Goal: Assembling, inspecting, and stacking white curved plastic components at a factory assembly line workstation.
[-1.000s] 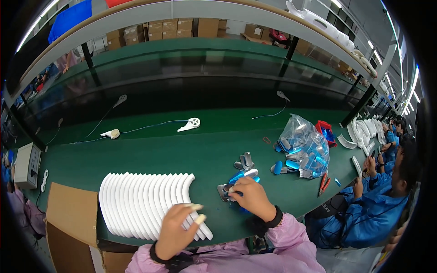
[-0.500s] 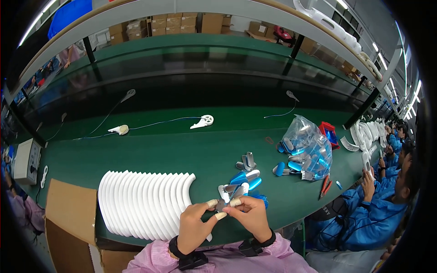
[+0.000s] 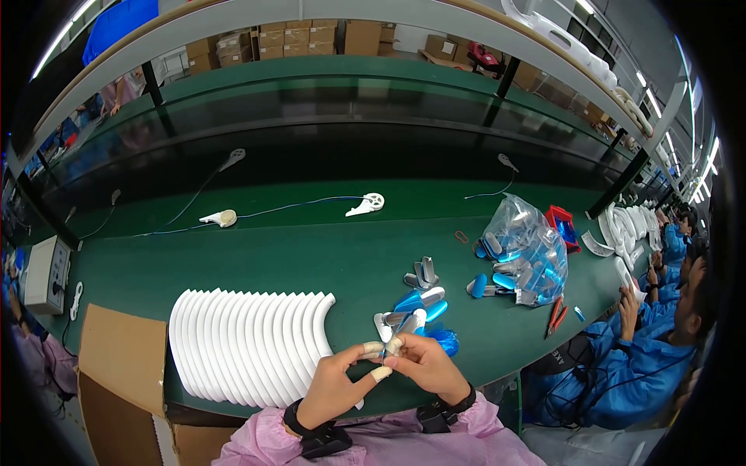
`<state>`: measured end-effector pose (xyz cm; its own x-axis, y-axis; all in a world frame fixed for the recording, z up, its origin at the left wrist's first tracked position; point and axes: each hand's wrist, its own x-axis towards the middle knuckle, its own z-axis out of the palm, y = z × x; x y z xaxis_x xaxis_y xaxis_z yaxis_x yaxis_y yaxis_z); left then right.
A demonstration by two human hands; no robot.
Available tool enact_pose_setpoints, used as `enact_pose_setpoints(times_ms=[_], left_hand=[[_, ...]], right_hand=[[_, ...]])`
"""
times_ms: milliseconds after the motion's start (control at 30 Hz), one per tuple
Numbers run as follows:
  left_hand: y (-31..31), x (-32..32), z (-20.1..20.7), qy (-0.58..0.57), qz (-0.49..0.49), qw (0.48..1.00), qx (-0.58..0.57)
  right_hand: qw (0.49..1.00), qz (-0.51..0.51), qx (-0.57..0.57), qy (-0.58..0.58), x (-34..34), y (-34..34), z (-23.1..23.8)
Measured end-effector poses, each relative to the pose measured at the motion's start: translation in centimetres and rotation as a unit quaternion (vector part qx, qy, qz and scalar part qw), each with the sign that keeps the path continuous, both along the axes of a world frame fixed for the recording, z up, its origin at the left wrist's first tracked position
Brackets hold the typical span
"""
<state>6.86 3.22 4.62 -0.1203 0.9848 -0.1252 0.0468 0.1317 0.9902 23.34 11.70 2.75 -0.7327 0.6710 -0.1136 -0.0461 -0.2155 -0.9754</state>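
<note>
Both of my hands meet in front of me, fingertips wrapped in pale tape. My left hand (image 3: 334,388) and my right hand (image 3: 432,368) pinch a small silver piece (image 3: 385,353) between them; the fingers cover most of it. Just beyond them lies a loose pile of silver, white and blue-filmed oval covers (image 3: 420,303), with crumpled blue film (image 3: 445,340) at its right side. A few bare silver covers (image 3: 422,273) sit a little farther off. To the left of my hands, a long row of curved white plastic parts (image 3: 249,348) stands closely stacked.
A clear bag of covers (image 3: 528,252), a red bin (image 3: 562,227) and red-handled pliers (image 3: 555,318) lie to the right, near a co-worker in blue (image 3: 645,349). White wired parts (image 3: 367,204) rest on the green belt. An open cardboard box (image 3: 120,349) stands left.
The wired white parts on the belt have shifted right. My fingers have turned the silver piece, so less of it shows now, and both hands stay close together.
</note>
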Motion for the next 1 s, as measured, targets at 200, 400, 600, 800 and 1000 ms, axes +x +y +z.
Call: enact_pose_setpoints(times_ms=[200,400,600,800,1000], left_hand=[[0.2,-0.5,-0.8,0.144,-0.034,0.988,0.042],[0.6,-0.6,-2.4,0.211,0.032,0.964,0.157],[0.2,-0.9,-1.7,0.109,0.007,0.992,0.064],[0.2,-0.5,-1.8,0.004,0.005,0.999,0.047],[0.3,-0.6,-1.7,0.060,0.010,0.991,0.116]], right_hand=[[0.984,-0.103,0.132,-0.061,-0.3,-0.8,-0.7],[0.761,-0.318,0.549,-0.134,2.3,1.2,0.9],[0.695,-0.175,0.621,-0.317,6.4,1.6,-0.8],[0.828,-0.203,0.487,-0.189,3.3,1.2,2.9],[0.950,-0.044,0.286,-0.117,-0.2,1.0,1.4]])
